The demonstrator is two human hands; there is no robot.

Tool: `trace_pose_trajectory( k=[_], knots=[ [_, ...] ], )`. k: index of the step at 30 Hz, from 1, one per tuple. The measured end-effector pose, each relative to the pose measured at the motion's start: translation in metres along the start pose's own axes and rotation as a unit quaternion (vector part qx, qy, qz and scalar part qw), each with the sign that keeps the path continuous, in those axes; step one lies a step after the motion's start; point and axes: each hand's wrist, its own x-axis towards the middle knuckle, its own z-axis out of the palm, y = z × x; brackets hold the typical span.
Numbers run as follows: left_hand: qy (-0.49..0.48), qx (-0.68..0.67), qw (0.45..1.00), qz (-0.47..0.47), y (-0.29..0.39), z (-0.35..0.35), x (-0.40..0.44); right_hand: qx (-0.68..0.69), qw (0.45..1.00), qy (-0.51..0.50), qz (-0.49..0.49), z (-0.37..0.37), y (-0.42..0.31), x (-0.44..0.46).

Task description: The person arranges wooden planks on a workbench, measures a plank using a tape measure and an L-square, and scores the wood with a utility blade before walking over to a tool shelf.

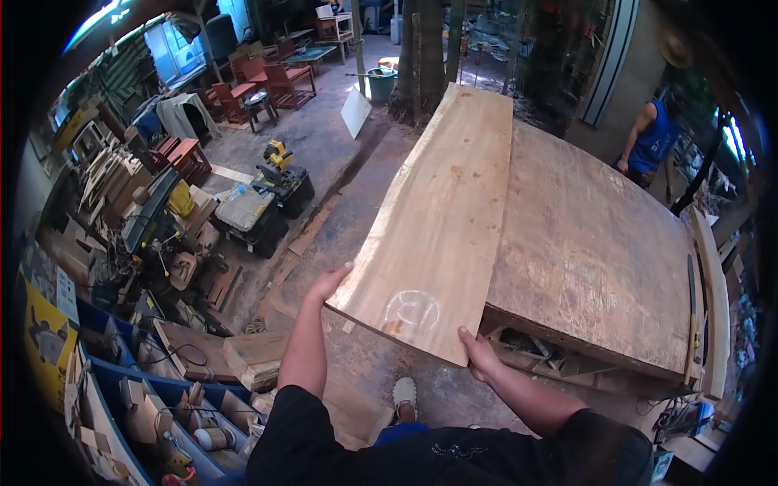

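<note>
Head view: a person's left hand (328,283) and right hand (480,356) pinch a long board (446,211) at its near corners, along the left of a desk (592,251); I cannot tell whether they touch.

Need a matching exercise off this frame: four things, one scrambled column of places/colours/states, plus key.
Column 1
1. left hand
2. right hand
3. wooden slab
4. co-worker's top

Column 2
A. blue
B. at the slab's near right corner
C. bears a white circular mark
D. on the slab's pale, wavy edge

Pairs: 1-D, 2-B, 3-C, 4-A
</note>
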Motion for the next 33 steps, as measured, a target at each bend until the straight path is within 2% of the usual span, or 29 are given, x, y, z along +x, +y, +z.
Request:
trace_pose_trajectory(
  k=[1,3,4,5,7,8,10,11,12,13,18,19,20,21,23,26,28,29,30,31,33],
  knots=[
    [-0.009,0.006,1.000,0.004,0.000,-0.005,0.004,0.008,1.000,0.008,-0.003,0.003,-0.004,-0.002],
    [0.113,0.003,0.992,0.063,-0.016,-0.008,0.006,-0.066,0.995,-0.072,0.028,0.007,-0.015,-0.010],
    [0.173,0.007,0.974,0.144,-0.029,0.000,0.000,-0.104,0.988,-0.109,0.040,0.003,-0.014,-0.012],
    [0.228,0.010,0.948,0.224,-0.043,0.010,-0.007,-0.089,0.990,-0.096,0.041,0.002,-0.014,-0.016],
    [0.306,0.020,0.907,0.289,-0.039,0.029,-0.027,-0.055,0.981,-0.145,0.120,0.005,-0.014,-0.023],
    [0.290,0.028,0.910,0.295,-0.039,0.032,-0.028,-0.038,0.983,-0.135,0.118,0.008,-0.010,-0.022],
    [0.377,-0.028,0.897,0.229,-0.033,0.042,-0.020,-0.153,0.983,-0.057,0.081,0.012,-0.003,-0.013],
    [0.376,-0.056,0.894,0.240,-0.029,0.046,-0.016,-0.141,0.988,-0.061,0.022,0.013,0.005,-0.009],
    [0.366,-0.085,0.892,0.251,-0.026,0.045,-0.012,-0.145,0.988,-0.059,0.013,0.017,-0.004,-0.006],
    [0.360,-0.060,0.897,0.248,-0.024,0.041,-0.005,-0.145,0.988,-0.054,0.008,0.024,-0.008,-0.008],
    [0.294,0.023,0.927,0.232,-0.015,0.021,0.044,-0.130,0.990,-0.056,0.028,0.031,-0.040,0.025],
    [0.275,0.025,0.930,0.243,-0.017,0.020,0.047,-0.139,0.984,-0.092,0.059,0.026,-0.039,0.034],
    [0.283,0.032,0.927,0.245,-0.018,0.018,0.050,-0.144,0.977,-0.128,0.092,0.022,-0.040,0.033],
    [0.290,0.040,0.923,0.248,-0.019,0.018,0.053,-0.127,0.982,-0.112,0.087,0.012,-0.042,0.030],
    [0.262,0.048,0.927,0.264,-0.024,0.013,0.056,-0.249,0.947,-0.163,0.119,-0.007,-0.054,0.013],
    [0.237,0.053,0.934,0.262,-0.026,0.006,0.059,-0.332,0.928,-0.159,0.054,-0.070,-0.039,-0.022],
    [0.218,0.066,0.939,0.257,-0.024,0.003,0.059,-0.450,0.892,-0.041,-0.022,-0.146,0.002,-0.033],
    [0.238,0.083,0.932,0.262,-0.022,0.002,0.058,-0.472,0.880,0.030,-0.044,-0.169,-0.008,-0.074],
    [0.258,0.098,0.923,0.268,-0.019,0.004,0.057,-0.490,0.863,0.118,-0.015,-0.207,0.012,-0.090],
    [0.262,0.097,0.932,0.233,-0.018,0.004,0.060,-0.493,0.855,0.160,-0.003,-0.251,0.038,-0.107],
    [0.349,0.300,0.863,0.207,0.019,0.026,0.007,-0.463,0.844,0.266,0.046,-0.334,0.096,-0.151]
  ],
)
